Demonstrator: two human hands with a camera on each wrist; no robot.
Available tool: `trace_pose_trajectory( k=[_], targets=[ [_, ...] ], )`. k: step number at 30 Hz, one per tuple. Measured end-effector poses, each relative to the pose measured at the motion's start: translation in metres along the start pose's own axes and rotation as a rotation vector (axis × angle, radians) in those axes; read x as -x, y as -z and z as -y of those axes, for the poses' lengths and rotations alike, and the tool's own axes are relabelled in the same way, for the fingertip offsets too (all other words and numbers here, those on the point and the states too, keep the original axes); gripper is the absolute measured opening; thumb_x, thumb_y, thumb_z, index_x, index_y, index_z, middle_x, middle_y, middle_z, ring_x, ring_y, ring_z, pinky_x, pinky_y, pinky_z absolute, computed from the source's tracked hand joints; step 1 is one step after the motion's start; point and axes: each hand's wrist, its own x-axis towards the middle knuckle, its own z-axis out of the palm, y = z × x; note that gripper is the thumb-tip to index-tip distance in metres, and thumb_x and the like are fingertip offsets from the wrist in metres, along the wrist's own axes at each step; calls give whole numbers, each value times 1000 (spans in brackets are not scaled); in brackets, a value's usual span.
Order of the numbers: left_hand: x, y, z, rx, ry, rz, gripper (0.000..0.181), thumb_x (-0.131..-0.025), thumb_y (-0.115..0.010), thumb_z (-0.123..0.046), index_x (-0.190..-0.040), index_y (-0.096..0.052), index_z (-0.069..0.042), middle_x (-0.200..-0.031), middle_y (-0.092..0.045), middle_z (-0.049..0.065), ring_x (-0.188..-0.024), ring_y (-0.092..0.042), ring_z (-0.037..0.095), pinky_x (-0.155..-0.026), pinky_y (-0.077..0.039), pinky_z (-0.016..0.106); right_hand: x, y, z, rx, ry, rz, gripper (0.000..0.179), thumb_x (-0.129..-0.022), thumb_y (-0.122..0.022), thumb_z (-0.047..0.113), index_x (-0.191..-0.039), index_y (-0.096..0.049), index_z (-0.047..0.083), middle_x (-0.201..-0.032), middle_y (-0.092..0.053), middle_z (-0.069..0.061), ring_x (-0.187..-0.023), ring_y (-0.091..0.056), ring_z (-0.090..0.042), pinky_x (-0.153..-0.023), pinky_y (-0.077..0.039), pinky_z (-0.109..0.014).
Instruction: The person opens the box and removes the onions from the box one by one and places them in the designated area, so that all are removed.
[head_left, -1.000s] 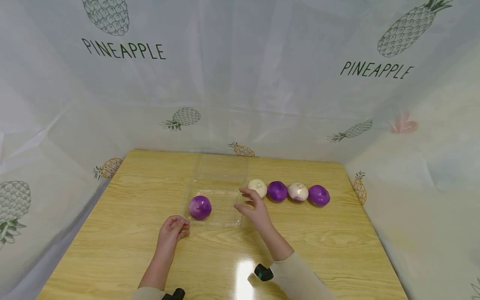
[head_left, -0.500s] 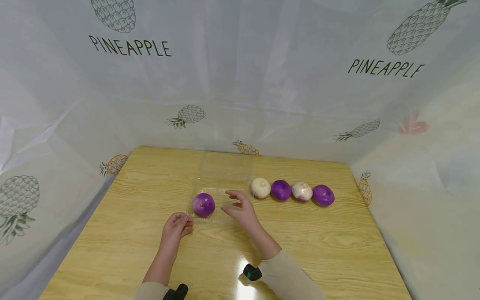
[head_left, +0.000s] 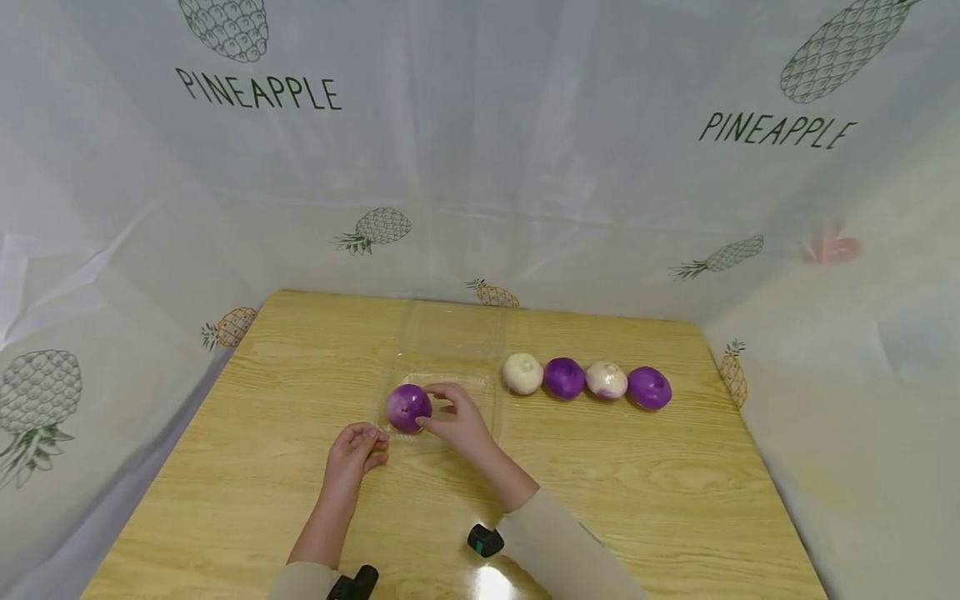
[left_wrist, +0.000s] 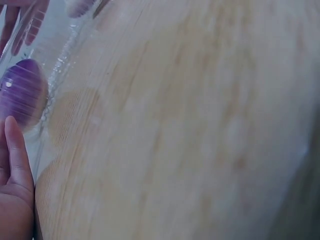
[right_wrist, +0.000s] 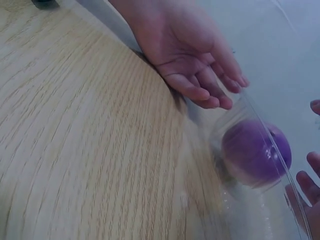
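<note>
A clear plastic container [head_left: 480,400] lies with its lid [head_left: 450,329] folded back on the wooden table. One glossy purple turnip [head_left: 407,407], pale underneath, sits in its left part. My left hand [head_left: 355,450] pinches the container's near left corner between thumb and fingertips. Over the container, my right hand [head_left: 457,421] has its thumb and forefinger spread at the right side of this turnip. In the right wrist view, the fingers [right_wrist: 310,187] of that hand stand a little apart from the turnip. The left wrist view shows the turnip [left_wrist: 22,92] through the clear wall.
Right of the container, several turnips stand in a row: a white one [head_left: 522,373], a purple one [head_left: 564,378], a white one with a purple patch [head_left: 606,380] and another purple one [head_left: 649,388]. A pineapple-print curtain [head_left: 480,167] surrounds the table [head_left: 600,475].
My right hand has moved left from the container's right edge, across it, to the turnip inside. The left hand keeps its hold on the corner. The view has shifted slightly.
</note>
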Motion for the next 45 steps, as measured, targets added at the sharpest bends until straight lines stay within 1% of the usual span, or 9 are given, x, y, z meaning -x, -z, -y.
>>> trace_pose_trajectory(
  k=[5,9,13,19,26,31,35,39,45],
  targets=[
    [-1,-1,1,-8,-13,8,25,-99,-60,-20,-108,-51,1,-96,-66,9,-85,-63,16,-74,-58,29,-4,-7,-1,29,72,28,44,-83,-77,7,-124,-61,2,-126,-57,-10,-120,-51,-27,-98,-46,-50],
    [-1,-1,1,-3,-20,7,24,-99,-59,-20,-107,-51,1,-95,-67,8,-84,-63,16,-73,-58,29,-8,-14,-1,46,98,48,46,-84,-77,9,-126,-60,3,-129,-57,-8,-121,-51,-24,-101,-45,-46],
    [-2,-1,-1,5,-12,5,23,-99,-59,-18,-107,-50,2,-94,-67,7,-84,-62,16,-72,-58,29,-11,-19,-1,73,54,70,48,-83,-78,12,-128,-60,8,-131,-56,-5,-125,-49,-23,-105,-41,-43],
    [-3,-1,-2,11,13,3,22,-99,-59,-17,-107,-50,2,-95,-66,8,-84,-62,15,-73,-58,29,-15,-22,0,126,9,85,51,-83,-79,13,-130,-59,9,-133,-55,-7,-125,-49,-24,-102,-44,-40],
    [-2,0,-2,-2,1,2,23,-100,-58,-18,-108,-50,2,-96,-66,10,-84,-62,16,-72,-58,29,-22,-21,5,167,-18,96,52,-82,-80,15,-130,-59,9,-134,-55,-7,-124,-50,-25,-102,-44,-40],
    [-2,0,-1,-10,1,1,24,-99,-59,-20,-108,-50,1,-94,-66,6,-84,-62,16,-72,-58,28,-26,-20,5,183,-38,100,49,-82,-79,14,-128,-61,8,-134,-54,-7,-124,-50,-24,-101,-45,-38],
    [-2,0,-2,-4,7,-6,24,-99,-59,-20,-107,-50,1,-93,-66,6,-85,-62,16,-73,-58,29,-29,-20,4,201,-66,98,44,-81,-79,10,-123,-64,7,-129,-56,-9,-119,-52,-25,-99,-46,-37],
    [-2,0,-1,5,16,-7,24,-99,-59,-19,-108,-50,1,-94,-65,7,-85,-62,17,-73,-58,29,-30,-22,0,219,-101,133,43,-79,-80,9,-119,-66,7,-122,-59,-7,-111,-55,-21,-93,-48,-32],
    [-3,2,0,9,8,12,28,-99,-59,-21,-110,-49,2,-97,-65,8,-88,-62,17,-75,-58,30,-31,-26,0,251,-128,192,48,-77,-83,9,-121,-64,5,-124,-59,-8,-114,-55,-22,-96,-47,-32]
  ],
)
